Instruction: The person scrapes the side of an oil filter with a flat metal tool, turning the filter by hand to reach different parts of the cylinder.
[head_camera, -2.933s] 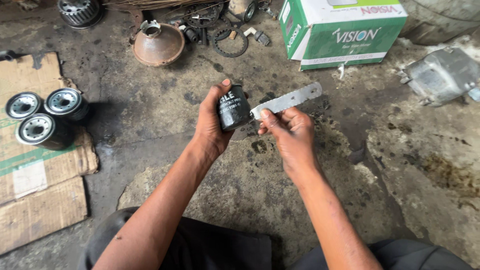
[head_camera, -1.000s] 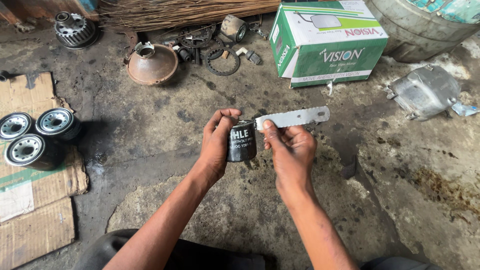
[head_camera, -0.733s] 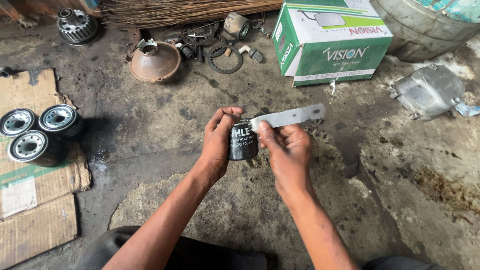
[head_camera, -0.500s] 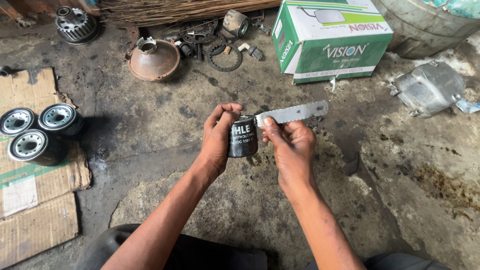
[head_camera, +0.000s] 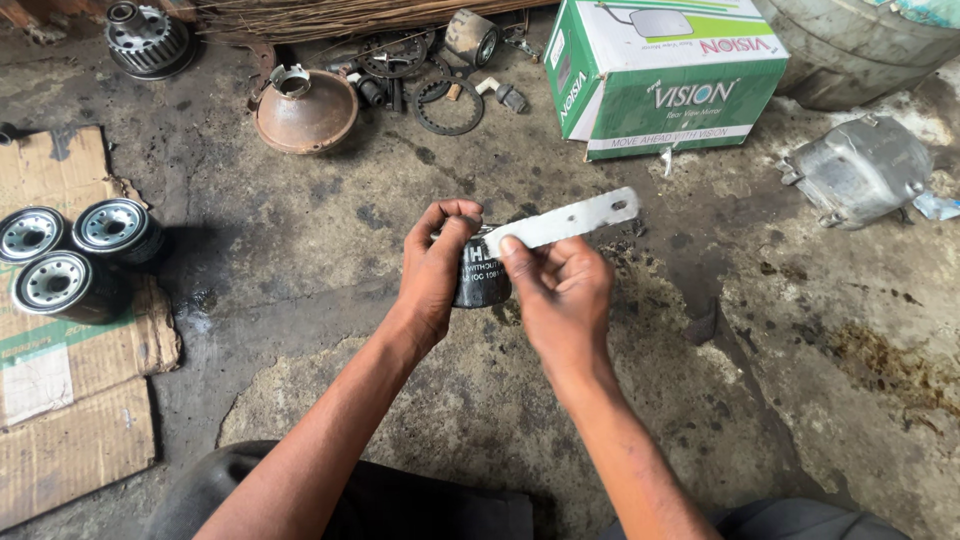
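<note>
A black filter (head_camera: 480, 283) with white lettering is showing beside a pale silver-grey strip (head_camera: 565, 220). The box (head_camera: 665, 75) is showing green and white, with red and white print. A rusty brown bowl (head_camera: 305, 110) is lying on the dark, oil-stained grey floor (head_camera: 800, 340). Three filters (head_camera: 70, 255) are showing black bodies and silvery tops on tan cardboard (head_camera: 60, 420).

the left hand (head_camera: 432, 275) hides much of the black filter (head_camera: 483, 285); the grey drum (head_camera: 860, 45) runs off the top edge.
</note>
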